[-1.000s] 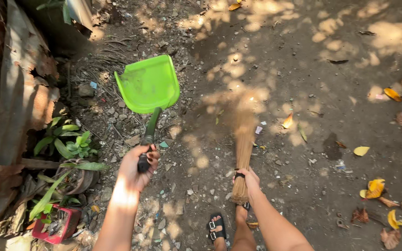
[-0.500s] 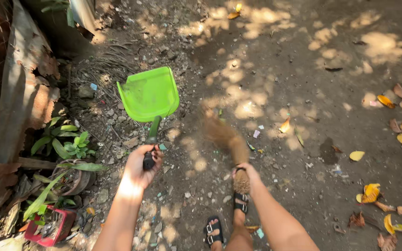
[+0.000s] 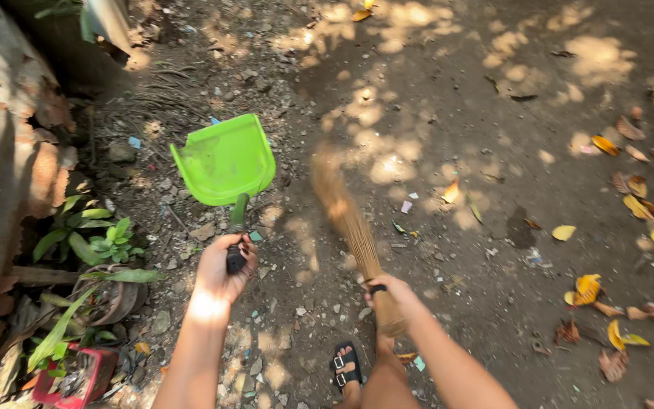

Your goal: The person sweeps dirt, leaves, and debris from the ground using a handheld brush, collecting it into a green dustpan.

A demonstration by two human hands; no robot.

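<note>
A bright green dustpan [image 3: 225, 160] is held left of the frame's centre, its scoop turned towards the upper left and hanging above stony ground [image 3: 433, 113]. Its dark handle [image 3: 236, 235] is grasped by the left hand [image 3: 221, 273], the fingers clenched around the black grip at the handle's lower end. To the right of it, near the middle of the frame, a stick broom [image 3: 350, 223] made of thin brown ribs is gripped by the right hand [image 3: 395, 295], the fingers closed around the bundle just beside its black binding band. The broom's tips are blurred and are pointed up and to the left, close to the dustpan's right edge but apart from it. Small scraps of litter [image 3: 406, 206] and pebbles are scattered on the dirt between and beyond the two tools. A foot in a black sandal [image 3: 346, 363] is seen at the lower edge, below the broom hand. Yellow and brown fallen leaves [image 3: 630, 204] are strewn along the right side of the frame. Green plants [image 3: 96, 242] and a red pot [image 3: 77, 375] are found at the lower left, beside a rusted metal sheet [image 3: 17, 151] along the left edge.
</note>
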